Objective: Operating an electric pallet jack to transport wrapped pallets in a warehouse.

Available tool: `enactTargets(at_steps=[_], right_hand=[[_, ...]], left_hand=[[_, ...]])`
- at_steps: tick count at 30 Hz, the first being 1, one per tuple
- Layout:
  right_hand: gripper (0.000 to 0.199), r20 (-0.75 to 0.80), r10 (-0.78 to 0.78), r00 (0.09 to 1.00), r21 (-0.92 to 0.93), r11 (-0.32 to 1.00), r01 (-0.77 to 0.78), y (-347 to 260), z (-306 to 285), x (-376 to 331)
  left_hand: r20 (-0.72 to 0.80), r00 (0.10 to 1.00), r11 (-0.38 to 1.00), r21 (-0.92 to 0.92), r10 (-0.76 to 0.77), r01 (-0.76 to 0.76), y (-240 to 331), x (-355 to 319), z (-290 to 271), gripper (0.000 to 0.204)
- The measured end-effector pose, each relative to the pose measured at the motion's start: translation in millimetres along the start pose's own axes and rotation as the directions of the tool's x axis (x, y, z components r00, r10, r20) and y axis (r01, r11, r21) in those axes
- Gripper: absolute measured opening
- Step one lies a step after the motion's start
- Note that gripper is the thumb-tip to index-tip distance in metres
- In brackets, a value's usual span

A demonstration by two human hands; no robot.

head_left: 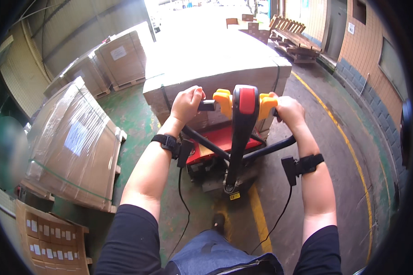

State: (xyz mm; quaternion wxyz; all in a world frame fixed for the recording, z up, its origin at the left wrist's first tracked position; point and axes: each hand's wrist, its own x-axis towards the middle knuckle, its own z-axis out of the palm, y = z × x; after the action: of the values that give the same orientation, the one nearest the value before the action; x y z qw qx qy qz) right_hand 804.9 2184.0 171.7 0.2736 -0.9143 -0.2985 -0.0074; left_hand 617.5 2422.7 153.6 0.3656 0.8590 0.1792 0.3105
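In front of me stands a red and black pallet truck (234, 151), its tiller raised toward me. The control head (246, 101) has a red top and yellow levers on both sides. My left hand (186, 104) is closed round the black left handle grip, and my right hand (289, 109) is wrapped round the right one. Beyond the truck's red body sits a large strapped carton load (215, 85), its top washed out by bright light. Its pallet and the truck's forks are hidden. Each forearm wears a black strap with a cabled device.
At left stand film-wrapped cartons (73, 146) on a pallet, and more tall cartons (121, 59) behind. Boxes (53, 238) lie lower left. Wooden pallets (293, 39) are stacked far right beside a tiled wall (367, 46). A yellow floor line (339, 130) runs along the right. A blurred figure is at far left.
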Motion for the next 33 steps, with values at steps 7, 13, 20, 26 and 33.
enactTargets(at_steps=[7,13,20,26,33], right_hand=[[0.055,0.098,0.009,0.995,0.042,0.999,-0.014,8,15,110],[0.058,0.116,-0.015,0.993,0.096,0.995,0.004,10,30,214],[0.039,0.127,-0.145,0.981,0.116,0.985,0.131,5,57,344],[0.039,0.221,-0.162,0.962,0.096,0.985,0.144,5,86,465],[0.035,0.267,-0.354,0.896,0.286,0.917,0.277,-8,128,602]], left_hand=[[-0.018,0.994,0.987,0.118,0.112,-0.109,-43,100,29,0.036],[-0.143,0.978,0.96,0.258,0.151,-0.111,-77,188,59,0.039],[-0.239,0.967,0.958,0.287,0.094,-0.022,-119,293,79,0.039],[-0.222,0.971,0.931,0.33,-0.083,0.155,-135,361,90,0.038],[-0.322,0.942,0.894,0.389,-0.093,0.221,-159,425,106,0.037]])
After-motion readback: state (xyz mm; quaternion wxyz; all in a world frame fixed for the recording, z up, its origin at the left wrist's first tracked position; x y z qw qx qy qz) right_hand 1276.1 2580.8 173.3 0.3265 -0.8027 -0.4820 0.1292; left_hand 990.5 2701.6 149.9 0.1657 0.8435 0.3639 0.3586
